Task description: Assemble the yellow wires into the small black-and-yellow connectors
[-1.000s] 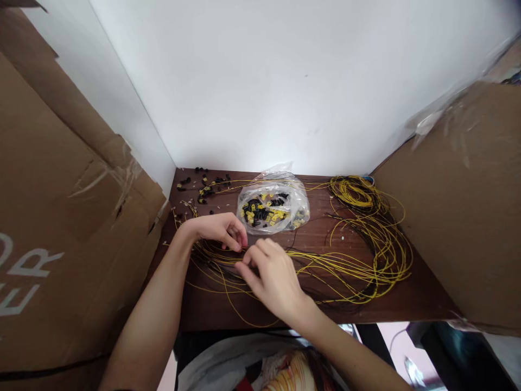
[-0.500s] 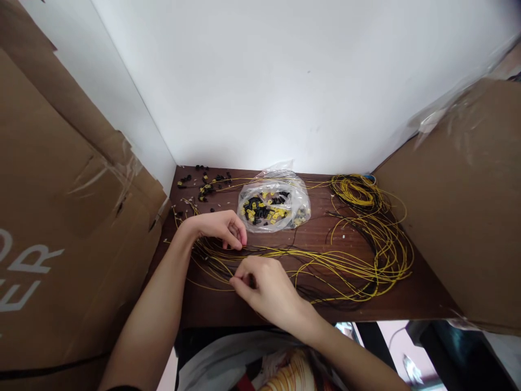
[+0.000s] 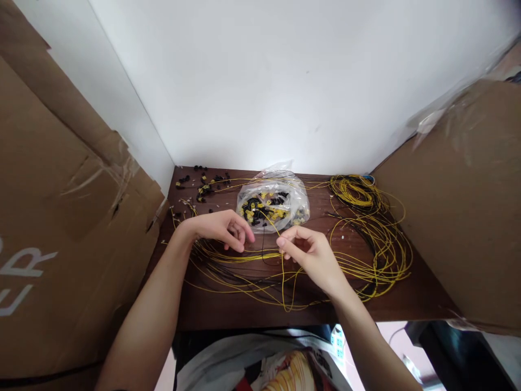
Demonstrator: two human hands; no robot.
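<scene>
My right hand pinches a thin yellow wire between thumb and fingertips. One end of it sticks up and to the left, over the bag, and the rest droops in a loop toward the table's near edge. A dark wire dangles between the hands. To the left, my left hand hovers over the wires with its thumb and forefinger apart and nothing visible in them. Below both hands runs a long bundle of yellow and black wires.
Behind the hands lies a clear plastic bag of small black and yellow parts. More black parts are scattered at the back left. A coiled wire bundle lies at the back right. Cardboard walls in both sides of the brown table.
My right hand has risen and moved right, drawing the yellow wire up off the bundle. My left hand has stayed nearly in place, and its fingers have parted.
</scene>
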